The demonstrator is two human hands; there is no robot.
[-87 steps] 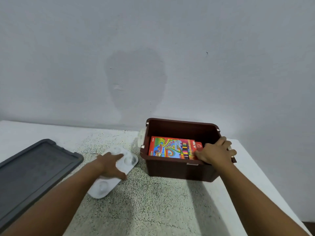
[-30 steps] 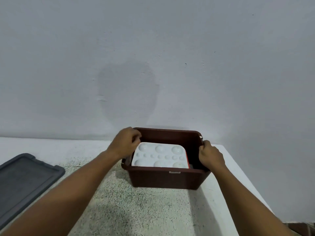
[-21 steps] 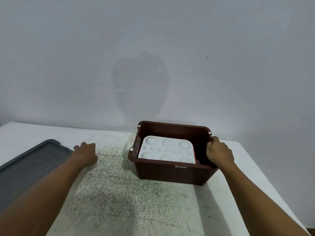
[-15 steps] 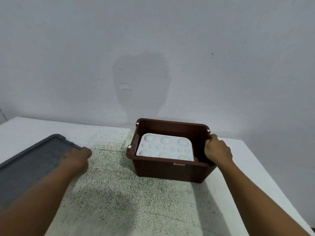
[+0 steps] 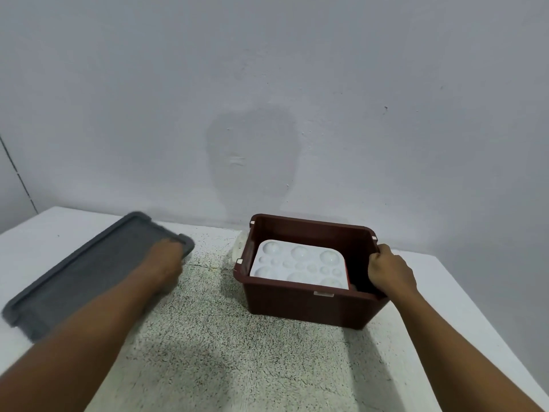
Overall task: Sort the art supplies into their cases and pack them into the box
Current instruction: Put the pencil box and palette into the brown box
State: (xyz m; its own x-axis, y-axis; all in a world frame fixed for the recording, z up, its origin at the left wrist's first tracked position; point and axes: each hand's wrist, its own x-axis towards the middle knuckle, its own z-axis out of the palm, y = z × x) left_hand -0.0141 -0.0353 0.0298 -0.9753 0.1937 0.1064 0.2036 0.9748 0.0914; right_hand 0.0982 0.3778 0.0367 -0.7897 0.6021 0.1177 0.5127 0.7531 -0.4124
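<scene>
**Palette in the box, lid at the left hand**

While the brown box stands open on the speckled mat, a white paint palette lies flat inside it, wells facing up, filling most of the visible floor. A thin red edge shows along the palette's right side, belonging to something underneath that cannot be made out further. Small white clips sit on the box rim at its corners and front.

At the box's right end, the right hand grasps the rim, fingers curled over the edge and into the box, thumb on the outside.

To the left of the box, and apart from it, the grey lid lies flat, partly on the mat and partly on the white table. The left hand is on the lid's near right corner, touching it; motion blur hides the fingers, so I cannot tell whether they grip the lid or merely rest on it.

Behind the table rises a plain grey wall with a darker patch above the box.
</scene>
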